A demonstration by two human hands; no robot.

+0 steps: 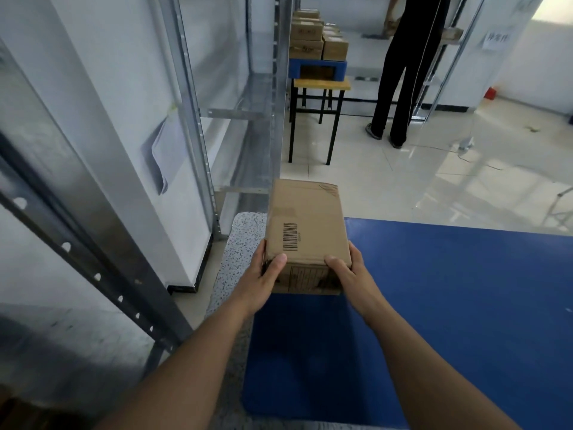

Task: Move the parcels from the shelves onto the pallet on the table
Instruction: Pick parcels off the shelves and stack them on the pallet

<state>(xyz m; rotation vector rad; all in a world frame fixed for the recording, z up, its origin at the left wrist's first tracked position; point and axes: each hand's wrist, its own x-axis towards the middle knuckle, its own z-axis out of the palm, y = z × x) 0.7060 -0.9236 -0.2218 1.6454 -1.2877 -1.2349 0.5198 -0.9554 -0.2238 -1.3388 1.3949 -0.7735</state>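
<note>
I hold a brown cardboard parcel (305, 225) with a barcode on its top, long side pointing away from me. My left hand (263, 280) grips its near left corner, thumb on top. My right hand (347, 277) grips the near right corner, thumb on top as well. The parcel hangs over the far left corner of the blue pallet (434, 305), which lies on a speckled grey table (242, 243). Whether the parcel touches the pallet I cannot tell.
Bare metal shelves (248, 94) stand at my left. Farther back, a small wooden table (321, 85) carries a second blue pallet (341, 68) stacked with several boxes. A person in black trousers (400, 72) stands at another rack. Tiled floor lies between.
</note>
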